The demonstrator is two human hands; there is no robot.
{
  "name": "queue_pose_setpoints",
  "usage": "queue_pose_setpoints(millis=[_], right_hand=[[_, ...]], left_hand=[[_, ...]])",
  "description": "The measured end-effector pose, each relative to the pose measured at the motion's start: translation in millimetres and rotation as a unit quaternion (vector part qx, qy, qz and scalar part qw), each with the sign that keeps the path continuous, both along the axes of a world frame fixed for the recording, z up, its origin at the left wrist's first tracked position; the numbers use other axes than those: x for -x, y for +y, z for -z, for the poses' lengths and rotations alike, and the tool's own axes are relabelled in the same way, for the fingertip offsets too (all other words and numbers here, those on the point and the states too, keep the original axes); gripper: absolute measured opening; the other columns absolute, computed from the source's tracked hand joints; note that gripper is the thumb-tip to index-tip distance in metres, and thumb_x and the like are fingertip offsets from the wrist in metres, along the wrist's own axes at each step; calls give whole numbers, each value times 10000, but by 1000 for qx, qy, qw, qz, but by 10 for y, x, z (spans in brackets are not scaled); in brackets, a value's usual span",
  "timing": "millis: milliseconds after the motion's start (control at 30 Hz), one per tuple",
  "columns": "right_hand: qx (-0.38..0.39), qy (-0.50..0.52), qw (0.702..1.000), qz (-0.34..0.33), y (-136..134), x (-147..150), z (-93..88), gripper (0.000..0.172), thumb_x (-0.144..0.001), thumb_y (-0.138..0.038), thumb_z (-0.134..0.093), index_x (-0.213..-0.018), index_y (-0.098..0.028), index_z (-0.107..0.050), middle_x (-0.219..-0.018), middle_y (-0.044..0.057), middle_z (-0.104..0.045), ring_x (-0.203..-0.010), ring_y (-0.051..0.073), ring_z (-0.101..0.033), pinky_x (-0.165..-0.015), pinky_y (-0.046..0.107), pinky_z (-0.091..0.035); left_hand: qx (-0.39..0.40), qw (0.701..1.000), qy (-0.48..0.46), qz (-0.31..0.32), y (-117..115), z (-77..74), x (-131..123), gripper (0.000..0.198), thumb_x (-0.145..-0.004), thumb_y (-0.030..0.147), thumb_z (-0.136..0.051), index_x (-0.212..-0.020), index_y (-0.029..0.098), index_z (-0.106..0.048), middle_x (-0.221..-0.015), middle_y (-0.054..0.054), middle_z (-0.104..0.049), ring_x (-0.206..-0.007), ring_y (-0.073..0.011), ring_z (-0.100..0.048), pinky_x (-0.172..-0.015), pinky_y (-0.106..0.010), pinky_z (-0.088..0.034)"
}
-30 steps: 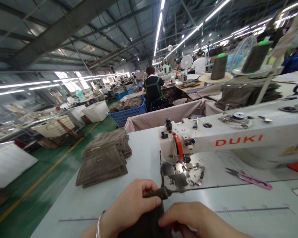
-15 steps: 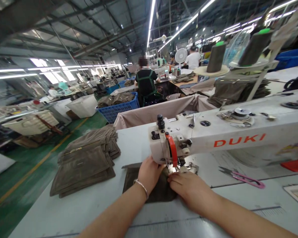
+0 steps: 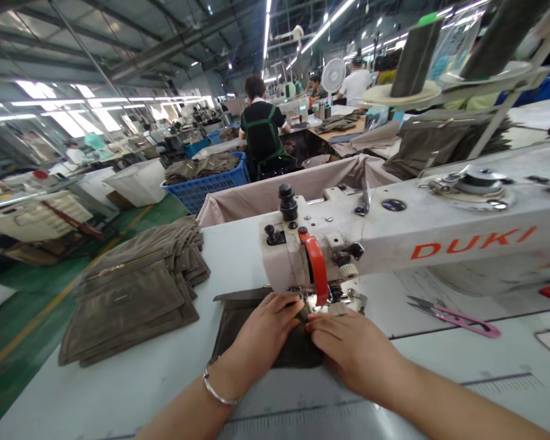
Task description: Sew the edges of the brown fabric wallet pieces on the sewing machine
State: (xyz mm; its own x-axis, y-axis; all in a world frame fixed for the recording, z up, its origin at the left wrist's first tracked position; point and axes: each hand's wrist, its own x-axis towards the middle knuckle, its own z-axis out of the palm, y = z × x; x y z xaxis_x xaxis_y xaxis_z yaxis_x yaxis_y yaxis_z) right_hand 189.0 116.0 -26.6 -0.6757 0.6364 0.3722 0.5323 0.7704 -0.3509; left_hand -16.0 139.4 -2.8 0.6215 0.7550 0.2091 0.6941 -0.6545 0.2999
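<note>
A dark olive-brown fabric piece lies flat on the white table under the head of a white sewing machine with a red guard. Fingers bent and close together, my left hand presses and grips the fabric just left of the needle area. My right hand pinches the fabric's edge at the front right of the presser foot. Both hands' fingertips nearly meet there, partly hiding the stitching spot. To the left sits a stack of olive-brown zippered fabric pieces.
Pink-handled thread snips lie right of the hands. Ruler markings run along the table front. Behind the table are a pinkish cloth-lined bin, a blue basket of fabric pieces and a seated co-worker. Thread cones stand above right.
My left hand has shifted a little back toward me and turned flatter, its fingers now pointing to the needle area. The right hand stays at the fabric edge. The camera view has moved slightly.
</note>
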Motion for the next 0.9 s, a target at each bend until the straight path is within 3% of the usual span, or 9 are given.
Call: queue_pose_setpoints(millis=[233, 767, 867, 900], right_hand=[[6, -13, 1000, -17, 11, -39, -5, 157, -860, -85, -470, -926, -177, -578, -1041, 54, -653, -993, 201, -591, -831, 343, -433], [-4, 5, 1000, -8, -20, 1, -18, 173, -843, -70, -457, -892, -173, -587, -1007, 54, -668, -940, 193, -609, -767, 334, -430], [11, 12, 1000, -13, -32, -59, -107, 215, -871, -76, -459, -973, -192, -608, -1026, 42, -667, -952, 178, -598, -839, 336, -421], [23, 11, 1000, -17, -33, -113, -163, 232, -863, -80, -474, -997, -207, -614, -1027, 37, -664, -963, 183, -588, -869, 349, -414]], left_hand=[[-16, 999, -29, -23, -111, 31, -72, 342, -875, 69, -555, -1196, 186, -557, -1217, -62, -609, -1141, -213, -551, -1022, -413, -462], [13, 999, -17, -24, -70, 33, -47, 311, -897, 80, -520, -1181, 200, -562, -1198, -47, -627, -1134, -195, -563, -1036, -389, -440], [32, 999, -9, -17, -122, -5, 3, 359, -900, 181, -559, -1256, 206, -515, -1260, -67, -590, -1190, -211, -529, -1055, -424, -421], [38, 999, -2, -10, -159, -20, 23, 465, -868, 271, -622, -1303, 197, -477, -1305, -90, -556, -1226, -239, -500, -1059, -453, -415]])
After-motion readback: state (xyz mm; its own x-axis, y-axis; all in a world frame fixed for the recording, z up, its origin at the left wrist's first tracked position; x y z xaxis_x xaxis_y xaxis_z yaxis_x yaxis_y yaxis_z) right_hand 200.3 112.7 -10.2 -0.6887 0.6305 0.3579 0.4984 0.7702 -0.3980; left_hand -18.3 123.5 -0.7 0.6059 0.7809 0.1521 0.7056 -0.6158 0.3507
